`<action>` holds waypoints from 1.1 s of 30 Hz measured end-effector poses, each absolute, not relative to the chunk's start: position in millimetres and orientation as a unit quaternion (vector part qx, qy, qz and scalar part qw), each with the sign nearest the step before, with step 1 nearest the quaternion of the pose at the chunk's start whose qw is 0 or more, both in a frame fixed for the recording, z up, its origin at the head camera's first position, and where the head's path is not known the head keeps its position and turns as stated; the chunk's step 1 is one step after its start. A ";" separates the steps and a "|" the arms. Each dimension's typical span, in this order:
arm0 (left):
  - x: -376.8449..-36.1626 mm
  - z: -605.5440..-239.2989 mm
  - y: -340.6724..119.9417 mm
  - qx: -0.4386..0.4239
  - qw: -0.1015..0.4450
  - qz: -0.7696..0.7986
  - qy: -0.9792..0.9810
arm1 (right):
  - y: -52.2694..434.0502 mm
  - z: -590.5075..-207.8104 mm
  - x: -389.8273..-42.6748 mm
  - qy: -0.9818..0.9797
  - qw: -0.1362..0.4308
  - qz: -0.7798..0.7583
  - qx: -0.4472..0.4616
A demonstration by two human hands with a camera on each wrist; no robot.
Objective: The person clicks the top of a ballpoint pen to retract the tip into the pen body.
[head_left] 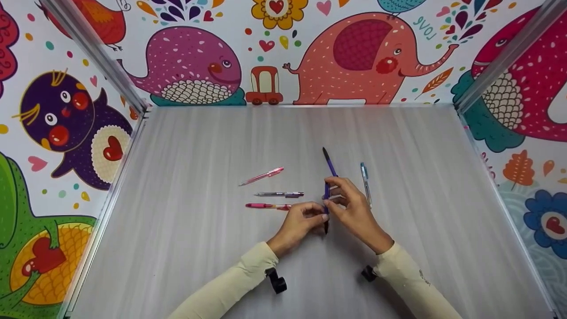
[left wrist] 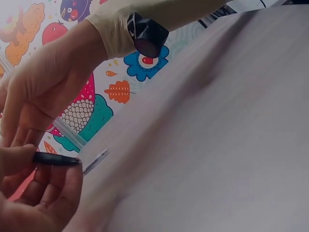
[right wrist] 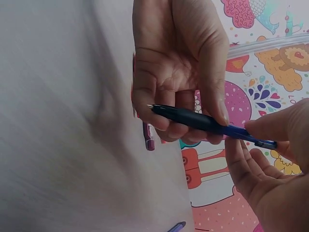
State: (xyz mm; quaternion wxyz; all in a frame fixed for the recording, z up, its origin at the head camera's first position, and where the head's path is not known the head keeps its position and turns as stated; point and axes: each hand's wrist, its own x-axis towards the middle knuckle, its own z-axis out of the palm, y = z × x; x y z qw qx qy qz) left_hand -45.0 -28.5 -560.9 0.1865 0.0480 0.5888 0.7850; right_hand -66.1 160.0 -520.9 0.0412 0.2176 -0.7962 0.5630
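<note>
Both hands hold a blue pen [head_left: 327, 191] with a black grip section. My left hand [head_left: 300, 222] has its fingers and thumb at the grip end. My right hand [head_left: 354, 210] pinches the clip end between thumb and fingers. In the right wrist view the pen's thin writing tip sticks out of the dark grip [right wrist: 193, 119], across the left hand's fingers. Just beyond the right hand lies a purple-blue pen [head_left: 330, 162] with a dark end, its near end beside the fingers. To the right of that hand is a light blue clear pen [head_left: 365, 179].
Left of the hands lie a pink clear pen [head_left: 261, 176], a clear pen with a dark clip [head_left: 279, 194] and a pink-red pen [head_left: 266, 206], partly behind the left hand. Metal rails and printed walls border the grey table [head_left: 199, 146].
</note>
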 end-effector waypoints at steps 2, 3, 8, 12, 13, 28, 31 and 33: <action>-44.6 -560.9 -27.9 0.043 0.194 0.796 0.571 | 159.1 -521.2 -66.6 -0.799 0.040 0.561 0.215; -44.3 -560.9 -27.7 0.041 0.196 0.799 0.567 | 158.9 -521.5 -67.0 -0.799 0.041 0.560 0.214; -43.1 -559.9 -27.0 0.030 0.204 0.807 0.553 | 160.2 -522.7 -67.5 -0.800 0.042 0.558 0.214; -44.8 -559.2 -26.3 0.025 0.208 0.806 0.554 | 161.3 -522.2 -68.9 -0.800 0.039 0.560 0.213; -45.9 -559.1 -26.3 0.024 0.207 0.805 0.555 | 161.3 -522.3 -69.8 -0.800 0.040 0.560 0.212; -67.9 -561.4 -22.4 0.024 0.194 0.796 0.573 | 162.7 -528.5 -88.5 -0.795 0.043 0.570 0.202; -70.1 -562.2 -22.3 0.023 0.194 0.793 0.577 | 163.3 -530.0 -90.5 -0.799 0.046 0.564 0.203; -71.4 -563.2 -22.2 0.022 0.194 0.791 0.580 | 163.2 -531.2 -91.6 -0.801 0.049 0.561 0.203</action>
